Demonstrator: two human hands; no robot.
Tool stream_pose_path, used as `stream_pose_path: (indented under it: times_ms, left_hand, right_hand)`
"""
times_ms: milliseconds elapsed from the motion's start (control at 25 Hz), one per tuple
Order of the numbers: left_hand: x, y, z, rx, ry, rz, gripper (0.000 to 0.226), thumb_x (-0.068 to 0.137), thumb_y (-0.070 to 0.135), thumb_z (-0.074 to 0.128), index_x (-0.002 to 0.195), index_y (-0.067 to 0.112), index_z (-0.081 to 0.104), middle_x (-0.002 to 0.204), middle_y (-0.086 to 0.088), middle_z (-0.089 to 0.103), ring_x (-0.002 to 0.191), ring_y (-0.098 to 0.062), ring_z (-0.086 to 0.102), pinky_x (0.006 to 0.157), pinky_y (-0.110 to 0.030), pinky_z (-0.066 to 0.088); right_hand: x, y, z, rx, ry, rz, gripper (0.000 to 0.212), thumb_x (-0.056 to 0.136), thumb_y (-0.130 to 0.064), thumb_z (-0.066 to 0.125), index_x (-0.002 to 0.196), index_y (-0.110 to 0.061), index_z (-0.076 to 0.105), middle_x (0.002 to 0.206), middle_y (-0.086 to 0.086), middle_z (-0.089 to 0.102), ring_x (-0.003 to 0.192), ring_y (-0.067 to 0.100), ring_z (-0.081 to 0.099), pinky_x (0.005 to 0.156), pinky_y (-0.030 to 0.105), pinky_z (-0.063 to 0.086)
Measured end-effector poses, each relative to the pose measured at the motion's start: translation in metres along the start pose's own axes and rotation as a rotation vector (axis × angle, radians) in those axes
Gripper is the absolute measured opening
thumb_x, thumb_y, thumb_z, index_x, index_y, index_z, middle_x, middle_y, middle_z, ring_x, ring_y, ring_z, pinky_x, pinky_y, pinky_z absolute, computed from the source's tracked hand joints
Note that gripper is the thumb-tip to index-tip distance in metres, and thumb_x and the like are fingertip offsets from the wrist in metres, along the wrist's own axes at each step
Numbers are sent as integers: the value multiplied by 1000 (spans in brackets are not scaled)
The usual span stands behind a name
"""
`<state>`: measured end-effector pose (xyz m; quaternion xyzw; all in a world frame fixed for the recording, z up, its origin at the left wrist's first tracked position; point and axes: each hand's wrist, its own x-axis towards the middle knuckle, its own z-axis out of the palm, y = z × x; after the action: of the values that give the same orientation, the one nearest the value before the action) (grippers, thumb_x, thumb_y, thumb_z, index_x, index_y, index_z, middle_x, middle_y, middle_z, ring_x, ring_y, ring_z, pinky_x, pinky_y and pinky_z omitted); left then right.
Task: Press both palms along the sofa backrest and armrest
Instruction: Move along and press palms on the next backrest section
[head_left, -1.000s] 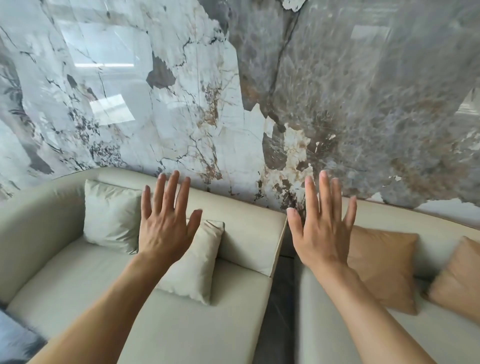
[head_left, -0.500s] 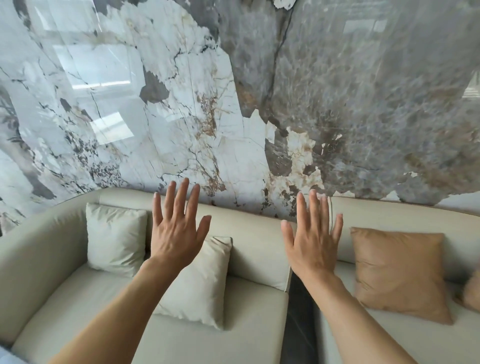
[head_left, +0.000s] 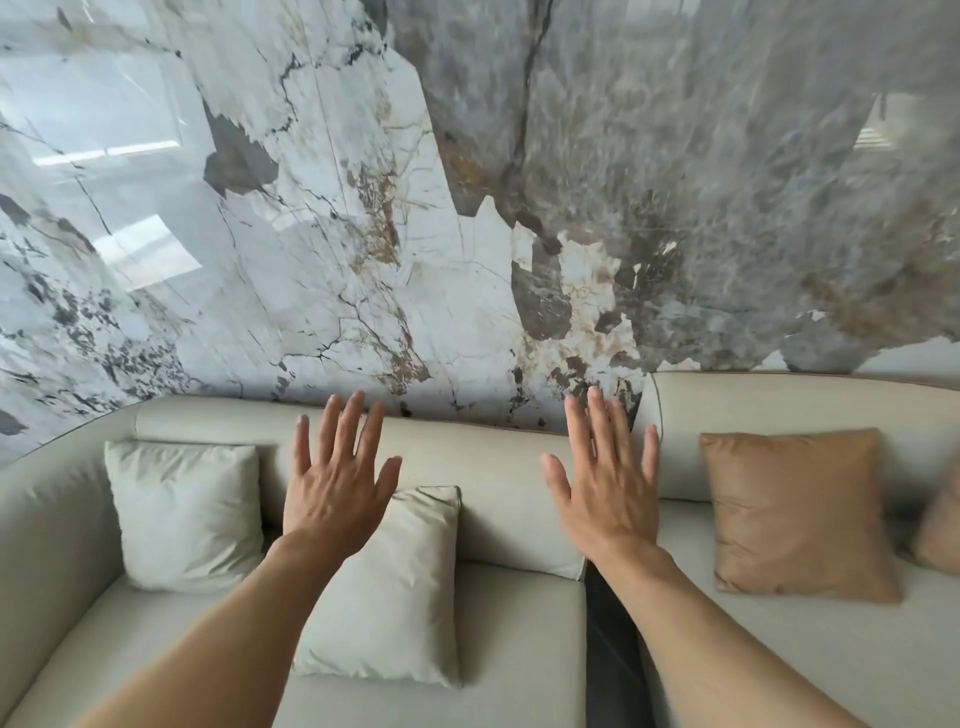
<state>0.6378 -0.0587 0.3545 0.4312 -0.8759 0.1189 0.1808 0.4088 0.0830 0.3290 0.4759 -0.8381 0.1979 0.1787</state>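
- Both hands are raised with fingers spread wide and nothing in them — the left hand (head_left: 332, 499) and the right hand (head_left: 605, 493) show their backs to the camera, palms turned toward the far side of the scene.
- The sofa backrest (head_left: 493, 467) lies straight beyond both palms, running left to right under the marble wall (head_left: 363, 234); its long axis crosses the line of the reach, so a press along it would, I judge, slide sideways rather than push further away.
- Whether either palm already touches the upholstery cannot be told from this view (the hands cover the spot where contact would be).
- The armrest (head_left: 47, 519) curves round at the far left, so the left hand is plainly the nearer one to it — the right hand sits by the dark gap (head_left: 608, 623) between the two sofa sections.
- A pale cushion (head_left: 182, 509) leans against the backrest between the left hand and the armrest, and a second pale cushion (head_left: 395, 587) sits just below the left wrist; a leftward sweep would likely meet the first.
- A tan cushion (head_left: 800, 514) rests on the right section, well apart from the right hand.
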Motion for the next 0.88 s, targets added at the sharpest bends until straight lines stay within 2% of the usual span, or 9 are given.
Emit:
stream_pose_path:
  times_ms: [160,280,600,720,880]
  left_hand:
    - [33,-51,33,-79,-9,56,70,92,50,21,150,12,28,159,-13,26,148,-32,16,120,-57,7]
    - [60,-76,75,-144,-58,114,70,91,49,23,148,10,34,156,-16,31,146,-34,21,118,-59,13]
    - [82,-71,238,-182,-94,228,67,92,47,31,148,10,34,155,-15,35,144,-36,27,115,-55,13]
    - [87,-61,297,-169,-95,221,68,92,48,30,150,13,27,156,-16,30,145,-37,24,116,-55,9]
    - [90,-46,356,-127,-129,274,68,92,49,29,150,13,27,156,-17,31,144,-37,27,115,-57,14]
  right_hand:
    - [5,-46,22,-87,-47,61,67,92,-50,25,151,-20,23,159,7,23,146,26,22,116,57,14]
    - [12,-75,55,-153,-81,88,66,92,-49,27,151,-19,26,158,7,27,145,26,24,115,57,16]
    - [42,-61,210,-191,-199,90,66,91,-50,28,149,-18,32,157,7,30,143,28,30,114,58,19]
    - [37,-42,271,-200,-263,82,68,91,-53,23,151,-21,25,159,5,23,146,27,23,116,56,13]
    - [32,-14,329,-204,-295,95,69,90,-58,16,152,-27,12,162,1,10,149,24,8,118,50,0]
